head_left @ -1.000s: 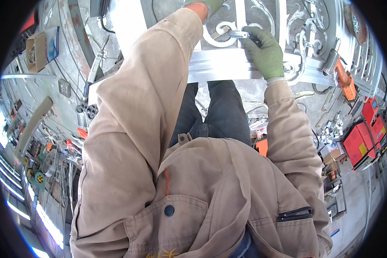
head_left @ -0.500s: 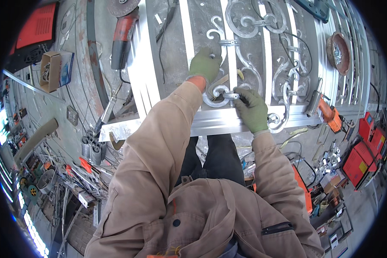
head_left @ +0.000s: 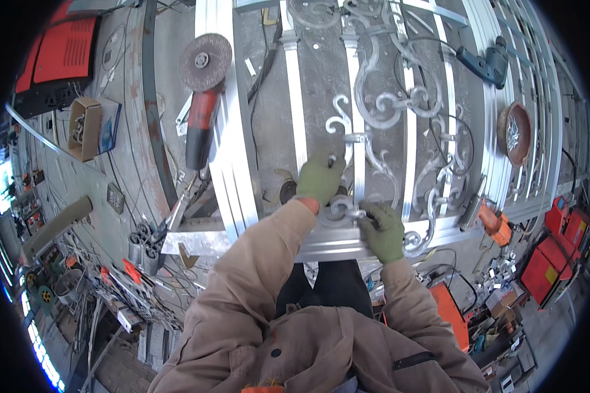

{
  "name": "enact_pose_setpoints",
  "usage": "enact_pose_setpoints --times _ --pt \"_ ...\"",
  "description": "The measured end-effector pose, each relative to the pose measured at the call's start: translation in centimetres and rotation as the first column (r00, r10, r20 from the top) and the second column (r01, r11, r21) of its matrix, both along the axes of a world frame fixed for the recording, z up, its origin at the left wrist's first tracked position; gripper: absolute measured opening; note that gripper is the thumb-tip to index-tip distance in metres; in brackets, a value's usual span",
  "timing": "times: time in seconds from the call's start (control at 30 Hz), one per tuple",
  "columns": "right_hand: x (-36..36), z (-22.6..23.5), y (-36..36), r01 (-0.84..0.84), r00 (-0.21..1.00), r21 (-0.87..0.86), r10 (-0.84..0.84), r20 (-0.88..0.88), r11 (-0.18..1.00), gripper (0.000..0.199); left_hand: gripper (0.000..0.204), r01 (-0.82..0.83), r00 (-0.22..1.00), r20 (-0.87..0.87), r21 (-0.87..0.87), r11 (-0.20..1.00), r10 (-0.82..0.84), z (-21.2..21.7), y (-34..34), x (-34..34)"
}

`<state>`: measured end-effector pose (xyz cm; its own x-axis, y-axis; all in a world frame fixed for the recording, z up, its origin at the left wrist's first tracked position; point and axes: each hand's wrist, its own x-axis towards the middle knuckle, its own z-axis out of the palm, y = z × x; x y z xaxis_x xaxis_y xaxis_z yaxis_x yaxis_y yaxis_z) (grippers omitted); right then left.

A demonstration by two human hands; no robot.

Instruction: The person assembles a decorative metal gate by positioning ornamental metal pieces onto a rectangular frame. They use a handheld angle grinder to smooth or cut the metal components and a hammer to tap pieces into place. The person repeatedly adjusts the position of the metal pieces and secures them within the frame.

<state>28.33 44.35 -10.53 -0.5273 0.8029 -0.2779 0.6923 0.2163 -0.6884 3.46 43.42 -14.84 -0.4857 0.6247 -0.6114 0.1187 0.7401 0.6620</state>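
Observation:
Both my hands wear green gloves and work at a silver metal scroll ornament with curled ends, set against the bars of a shiny metal frame. My left hand has its fingers curled around the ornament's left stem, below its upper curl. At the lower curl, my right hand pinches the end by a small collar. Gloves hide the exact contact points. A second scroll stands to the right, apart from my right hand.
An angle grinder lies on the frame's left rail. On the right are a teal drill, a brown bowl of small metal pieces and an orange-black power tool. Cables cross the bars. A cardboard box sits at left.
The view has tilted forward, so the frame and hands sit lower and the grinder's disc and the drill show more fully. Both hands stay at the same parts of the scroll ornament.

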Motion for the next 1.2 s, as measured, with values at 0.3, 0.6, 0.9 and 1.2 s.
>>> enact_pose_setpoints --times 0.3,0.6,0.9,1.2 --pt "-0.5 0.2 1.0 -0.028 0.998 -0.026 0.029 0.057 0.999 0.040 0.022 -0.098 0.980 0.177 0.014 0.995 0.094 0.2 0.1 -0.1" --pt "-0.9 0.3 1.3 0.005 0.999 -0.043 -0.003 0.045 0.999 0.040 0.018 -0.115 0.983 0.154 0.067 0.991 0.104 0.8 0.6 -0.3" --pt "-0.8 -0.1 1.2 -0.015 1.000 0.046 0.014 0.027 0.999 0.038 0.021 -0.103 0.990 0.107 0.082 0.991 0.094 0.6 0.3 0.0" --pt "-0.4 0.0 0.8 -0.017 0.999 0.016 0.016 0.048 1.000 0.036 0.024 -0.074 0.996 0.069 0.150 0.986 0.065 -0.6 -0.2 0.4"
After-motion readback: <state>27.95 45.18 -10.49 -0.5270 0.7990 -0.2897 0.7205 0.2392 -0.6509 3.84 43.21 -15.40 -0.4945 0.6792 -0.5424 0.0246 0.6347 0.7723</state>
